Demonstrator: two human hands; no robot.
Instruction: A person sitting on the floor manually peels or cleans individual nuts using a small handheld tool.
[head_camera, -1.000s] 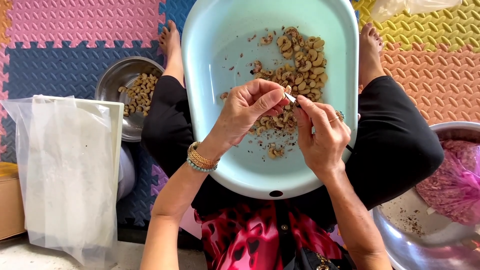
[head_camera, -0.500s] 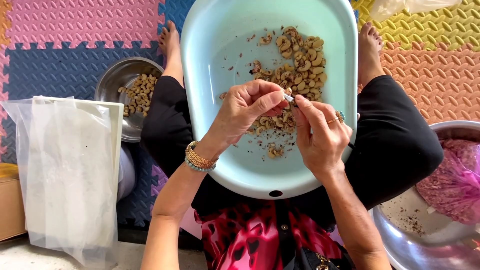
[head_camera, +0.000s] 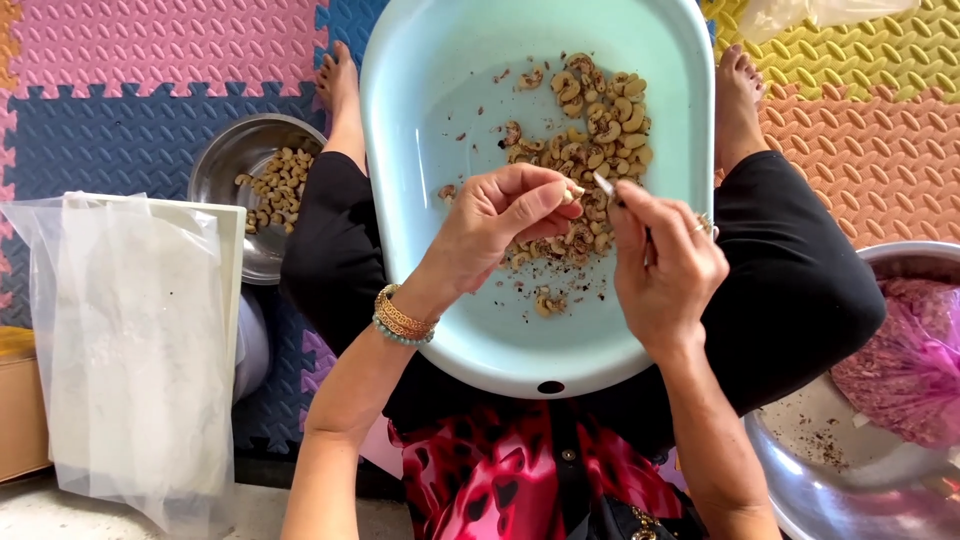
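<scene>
Hands over a pale basin (head_camera: 420, 120) resting on the lap. Left hand (head_camera: 495, 225) pinches a nut (head_camera: 573, 192); right hand (head_camera: 665, 265) grips a small blade (head_camera: 604, 184), now drawn slightly apart from the nut, suggesting a peeling stroke just finished. Nut pile (head_camera: 590, 130) lies toward the basin's far-right edge.

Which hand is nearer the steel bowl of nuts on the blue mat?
Left. The left hand is over the pale blue plastic basin, on the side toward the steel bowl of nuts; the right hand is farther across the basin.
</scene>
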